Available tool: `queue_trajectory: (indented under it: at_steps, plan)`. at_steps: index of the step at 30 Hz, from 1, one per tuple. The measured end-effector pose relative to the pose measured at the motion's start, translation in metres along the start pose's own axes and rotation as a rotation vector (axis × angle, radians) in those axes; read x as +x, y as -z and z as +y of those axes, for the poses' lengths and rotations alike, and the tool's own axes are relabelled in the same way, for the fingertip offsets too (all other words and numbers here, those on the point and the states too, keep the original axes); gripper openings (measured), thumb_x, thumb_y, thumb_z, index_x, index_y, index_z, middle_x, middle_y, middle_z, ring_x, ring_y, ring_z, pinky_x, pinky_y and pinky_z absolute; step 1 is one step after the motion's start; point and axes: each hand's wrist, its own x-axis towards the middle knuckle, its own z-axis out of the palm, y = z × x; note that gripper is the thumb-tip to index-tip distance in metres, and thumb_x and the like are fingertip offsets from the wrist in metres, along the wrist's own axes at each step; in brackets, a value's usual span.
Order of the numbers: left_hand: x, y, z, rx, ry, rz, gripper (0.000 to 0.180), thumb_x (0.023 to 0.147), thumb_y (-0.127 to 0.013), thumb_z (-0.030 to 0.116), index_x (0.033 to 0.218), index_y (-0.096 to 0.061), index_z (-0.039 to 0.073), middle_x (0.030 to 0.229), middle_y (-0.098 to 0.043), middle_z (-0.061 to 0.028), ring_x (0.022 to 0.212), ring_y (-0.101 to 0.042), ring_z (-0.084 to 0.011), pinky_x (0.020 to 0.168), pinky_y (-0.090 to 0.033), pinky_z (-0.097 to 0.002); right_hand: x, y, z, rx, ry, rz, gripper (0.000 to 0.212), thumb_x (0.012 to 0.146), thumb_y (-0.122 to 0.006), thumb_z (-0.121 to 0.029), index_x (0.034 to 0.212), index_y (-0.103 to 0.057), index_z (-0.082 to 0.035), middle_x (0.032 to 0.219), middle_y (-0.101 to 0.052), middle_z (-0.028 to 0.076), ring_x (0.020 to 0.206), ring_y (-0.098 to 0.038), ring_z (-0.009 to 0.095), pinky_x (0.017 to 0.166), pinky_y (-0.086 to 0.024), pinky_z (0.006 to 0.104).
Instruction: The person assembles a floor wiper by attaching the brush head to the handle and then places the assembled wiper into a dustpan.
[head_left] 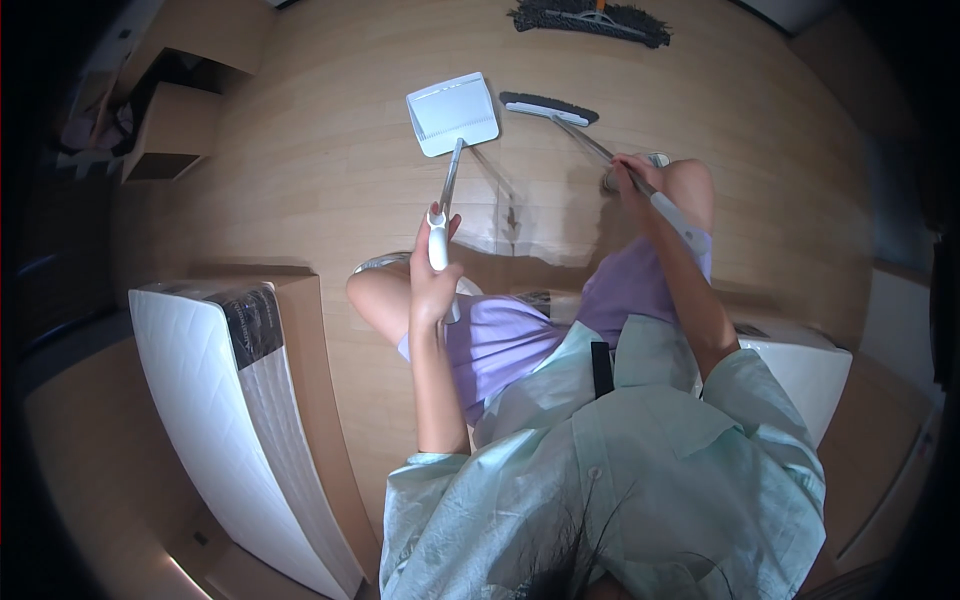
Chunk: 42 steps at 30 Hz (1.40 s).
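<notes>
My left hand [436, 275] is wrapped round the white grip of a long-handled dustpan [450, 112]. Its white pan lies on the wooden floor ahead of me, joined to the grip by a metal pole. In my right hand [634, 180] is the handle of a broom [549, 107], closed between my fingers. The broom's head, white with dark grey bristles, rests on the floor just right of the pan, a small gap apart. The handle's white upper part runs back along my right forearm.
A dark fringed mop head [592, 22] lies at the far edge of the floor [340, 130]. On the left stands a white mattress [215, 400] on a wooden base. A wooden cabinet [175, 125] is at the far left. Another white padded piece [800, 375] sits at my right.
</notes>
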Motion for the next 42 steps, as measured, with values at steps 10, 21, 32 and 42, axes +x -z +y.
queue_trajectory:
  at_steps: [10, 21, 32, 42]
  plan:
    - [-0.022, 0.02, 0.1, 1.231, -0.194, 0.329, 0.051, 0.076, -0.062, 0.006, 0.124, -0.069, 0.02, 0.083, -0.076, -0.0022, 0.089, -0.071, -0.0239, 0.119, -0.016, -0.0629, 0.02, 0.002, 0.016, 0.017, -0.284, 0.062, 0.031, 0.092, -0.064, -0.03, 0.101, -0.072, -0.002, 0.091, -0.068, 0.012, 0.083, -0.066, 0.021, 0.075, -0.052, 0.0324]
    - [-0.005, -0.01, 0.118, 1.349, -0.285, 0.265, 0.045, 0.074, -0.061, 0.009, 0.115, -0.073, 0.022, 0.076, -0.071, -0.0093, 0.078, -0.069, -0.0289, 0.117, -0.027, -0.0578, 0.01, -0.019, -0.073, 0.104, -0.29, -0.077, 0.018, 0.086, -0.072, -0.019, 0.092, -0.071, -0.002, 0.077, -0.068, 0.007, 0.065, -0.065, 0.017, 0.061, -0.053, 0.0299]
    - [0.024, 0.0, 0.127, 1.38, -0.391, 0.115, 0.041, 0.073, -0.061, 0.008, 0.111, -0.074, 0.019, 0.078, -0.071, -0.011, 0.078, -0.069, -0.0305, 0.107, -0.042, -0.0499, 0.104, 0.064, -0.12, 0.338, -0.38, 0.01, 0.019, 0.088, -0.061, -0.006, 0.088, -0.068, 0.011, 0.083, -0.071, 0.018, 0.064, -0.073, 0.024, 0.057, -0.062, 0.0271]
    - [0.034, 0.014, 0.139, 1.176, -0.105, 0.048, 0.036, 0.072, -0.064, 0.015, 0.106, -0.075, 0.01, 0.082, -0.073, -0.0151, 0.08, -0.071, -0.0327, 0.072, -0.056, -0.0412, 0.094, -0.036, -0.06, -0.063, 0.063, -0.125, 0.015, 0.087, -0.067, -0.017, 0.089, -0.073, -0.005, 0.081, -0.071, 0.012, 0.078, -0.071, 0.022, 0.07, -0.055, 0.0369]
